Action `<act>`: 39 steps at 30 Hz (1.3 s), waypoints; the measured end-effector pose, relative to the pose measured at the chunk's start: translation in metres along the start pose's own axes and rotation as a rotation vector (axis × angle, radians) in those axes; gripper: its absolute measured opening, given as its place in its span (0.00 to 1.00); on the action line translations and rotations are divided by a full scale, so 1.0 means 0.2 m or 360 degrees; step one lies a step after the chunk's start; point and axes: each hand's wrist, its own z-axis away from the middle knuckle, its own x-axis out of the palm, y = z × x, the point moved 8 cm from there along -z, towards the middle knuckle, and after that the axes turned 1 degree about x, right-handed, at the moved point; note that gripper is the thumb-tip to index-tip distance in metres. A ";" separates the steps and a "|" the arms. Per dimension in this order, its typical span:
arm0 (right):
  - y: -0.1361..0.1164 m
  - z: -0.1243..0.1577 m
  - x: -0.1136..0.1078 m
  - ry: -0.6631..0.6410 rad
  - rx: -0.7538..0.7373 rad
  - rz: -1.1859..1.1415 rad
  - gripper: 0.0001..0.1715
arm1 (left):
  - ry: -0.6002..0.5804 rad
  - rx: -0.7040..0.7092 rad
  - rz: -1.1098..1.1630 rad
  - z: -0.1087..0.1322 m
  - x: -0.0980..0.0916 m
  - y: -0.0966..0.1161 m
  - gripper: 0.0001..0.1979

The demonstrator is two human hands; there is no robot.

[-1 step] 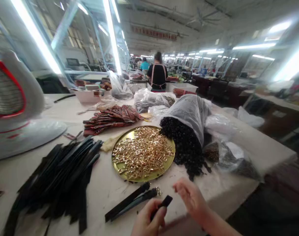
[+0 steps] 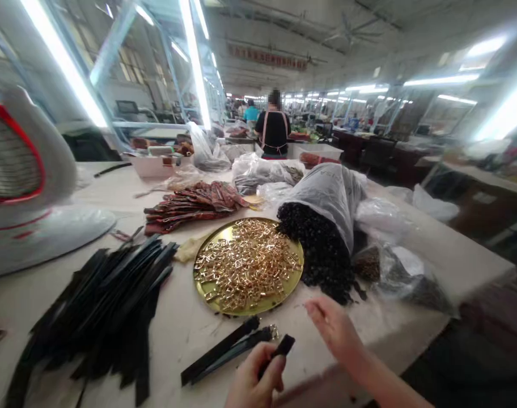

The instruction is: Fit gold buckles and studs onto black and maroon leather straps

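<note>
Near the table's front edge, my left hand [image 2: 258,374] pinches a black strap [image 2: 286,344] between thumb and fingers, its short end sticking out to the upper right. My right hand [image 2: 333,326] hovers to the right of it, thumb and fingertips drawn together; anything between them is too small to see. Just beyond that hand, small black pieces [image 2: 333,272] spill from a clear plastic bag [image 2: 330,195]. Left of them, a round gold tray [image 2: 290,292] carries a heap of gold metal buckles [image 2: 245,260]. Two black straps [image 2: 220,351], with a gold buckle at one end, lie beside my left hand.
A large pile of black straps [image 2: 101,306] covers the table's left side, below a white fan [image 2: 37,164]. Reddish-brown straps [image 2: 194,204] lie behind the tray. Plastic bags [image 2: 401,266] crowd the right edge. A person in an apron [image 2: 275,130] stands far ahead.
My right hand has shifted slightly to the right and up, away from the left hand. The strap's end in my left hand has moved a little left and tilted upward.
</note>
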 end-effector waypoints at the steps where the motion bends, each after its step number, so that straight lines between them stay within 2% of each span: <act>1: 0.06 -0.09 -0.03 0.0029 0.0064 0.0105 0.09 | 0.0022 -0.0051 0.0048 -0.02 0.00 -0.02 0.14; 4: 0.18 -0.29 -0.04 0.0066 0.0177 0.0266 0.03 | 0.0032 -0.0141 0.0171 -0.05 0.03 -0.07 0.16; 6: 0.21 -0.35 -0.01 0.0071 0.0210 0.0257 0.04 | 0.0008 -0.0154 0.0221 -0.06 0.04 -0.09 0.18; 10: 0.24 -0.35 0.02 0.0100 0.0257 0.0039 0.05 | 0.0001 -0.0158 0.0233 -0.06 0.04 -0.09 0.20; 14: 0.25 -0.30 -0.02 0.0075 0.0315 -0.0427 0.05 | 0.0027 -0.0098 0.0202 -0.08 0.03 -0.04 0.22; 17: 0.17 -0.23 0.01 -0.0086 0.0366 -0.0887 0.15 | 0.0051 -0.0026 0.0195 -0.12 0.03 0.02 0.22; 20: 0.03 -0.13 0.08 -0.0300 0.0395 -0.1296 0.22 | 0.0086 0.0054 0.0152 -0.14 0.03 0.06 0.22; 23: -0.09 -0.03 0.14 -0.0436 0.0427 -0.1554 0.23 | 0.0113 0.0076 0.0080 -0.13 0.02 0.06 0.21; 28: -0.15 0.06 0.18 -0.0646 0.0567 -0.1928 0.20 | 0.0212 0.0166 -0.0116 -0.02 -0.04 0.05 0.12; 31: -0.18 0.08 0.15 -0.0701 0.0437 -0.1787 0.20 | 0.0205 0.0212 -0.0196 0.02 -0.05 0.04 0.10; 35: -0.20 0.09 0.10 -0.0629 0.0191 -0.1448 0.19 | 0.0032 0.0149 -0.0212 0.02 0.00 -0.01 0.10; 37: -0.21 0.12 0.13 -0.0719 0.0198 -0.1465 0.16 | -0.0054 0.0050 -0.0237 0.01 0.01 -0.04 0.09; 39: -0.19 0.13 0.18 -0.0781 0.0261 -0.1492 0.15 | -0.0045 -0.0012 -0.0315 0.00 -0.01 -0.03 0.10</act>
